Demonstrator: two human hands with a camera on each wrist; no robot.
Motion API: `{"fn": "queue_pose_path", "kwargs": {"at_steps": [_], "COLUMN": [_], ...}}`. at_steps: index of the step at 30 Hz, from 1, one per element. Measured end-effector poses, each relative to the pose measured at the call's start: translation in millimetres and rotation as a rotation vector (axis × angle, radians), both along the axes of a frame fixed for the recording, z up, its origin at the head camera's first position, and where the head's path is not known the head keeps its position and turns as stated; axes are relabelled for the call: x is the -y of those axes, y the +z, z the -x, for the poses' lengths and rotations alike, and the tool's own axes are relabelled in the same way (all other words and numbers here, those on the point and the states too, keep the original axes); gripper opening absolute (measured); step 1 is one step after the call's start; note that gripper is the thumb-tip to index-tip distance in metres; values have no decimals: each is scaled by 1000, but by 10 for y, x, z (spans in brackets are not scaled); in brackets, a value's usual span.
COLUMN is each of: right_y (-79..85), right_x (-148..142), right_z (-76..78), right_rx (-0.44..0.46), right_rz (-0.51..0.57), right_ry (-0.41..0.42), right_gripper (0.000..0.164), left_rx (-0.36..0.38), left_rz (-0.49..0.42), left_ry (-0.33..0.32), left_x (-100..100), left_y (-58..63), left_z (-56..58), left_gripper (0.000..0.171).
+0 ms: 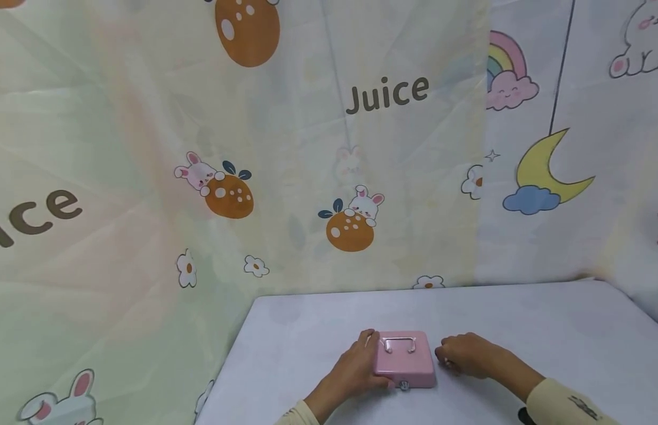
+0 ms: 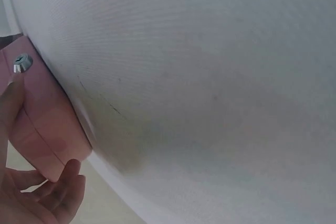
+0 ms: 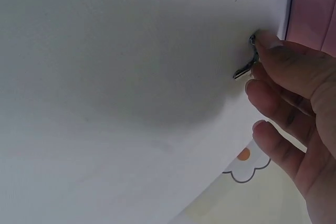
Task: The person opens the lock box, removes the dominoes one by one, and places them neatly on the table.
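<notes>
A pink cash box (image 1: 404, 366) with a folding metal handle (image 1: 400, 341) on its lid sits on the white table. On its front is a round silver lock (image 2: 22, 62), its keyhole visible in the left wrist view. My left hand (image 1: 357, 367) grips the box by its left side, thumb along the front near the lock and fingers toward the back. Just right of the box, my right hand (image 1: 469, 354) pinches small silver keys (image 3: 245, 70) between thumb and forefinger, partly hidden by the fingertips. The box lid is down.
The white tabletop (image 1: 318, 324) spreads around the box. A printed curtain (image 1: 308, 130) with rabbits, oranges and the word Juice hangs behind and to the left of it. Another printed curtain (image 1: 611, 236) with a moon and a rainbow hangs at the right.
</notes>
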State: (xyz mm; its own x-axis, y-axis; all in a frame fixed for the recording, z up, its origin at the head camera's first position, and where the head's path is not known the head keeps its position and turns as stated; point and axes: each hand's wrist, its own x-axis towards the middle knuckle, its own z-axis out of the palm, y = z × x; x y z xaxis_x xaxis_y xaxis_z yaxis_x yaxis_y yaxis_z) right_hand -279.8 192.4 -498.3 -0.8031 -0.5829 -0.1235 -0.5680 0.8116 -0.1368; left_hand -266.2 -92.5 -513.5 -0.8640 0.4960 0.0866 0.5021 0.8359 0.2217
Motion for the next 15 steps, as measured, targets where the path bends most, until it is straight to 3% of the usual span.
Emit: {"fn": "queue_pose_path", "kwargs": {"at_steps": [6,15], "right_y": [4,41], "right_x": [0,-9], "right_z": [11,36], "right_rx": [67,105], "right_rz": [-10,-7], "right_ry": [-73,-71], "right_gripper": [18,17], "left_rx": [-7,0], "left_rz": [9,6], "left_ry": [-9,5], "left_x": [-15,-17], "left_y": [-24,-18], "left_z": [-2,7], "left_gripper": [105,106]}}
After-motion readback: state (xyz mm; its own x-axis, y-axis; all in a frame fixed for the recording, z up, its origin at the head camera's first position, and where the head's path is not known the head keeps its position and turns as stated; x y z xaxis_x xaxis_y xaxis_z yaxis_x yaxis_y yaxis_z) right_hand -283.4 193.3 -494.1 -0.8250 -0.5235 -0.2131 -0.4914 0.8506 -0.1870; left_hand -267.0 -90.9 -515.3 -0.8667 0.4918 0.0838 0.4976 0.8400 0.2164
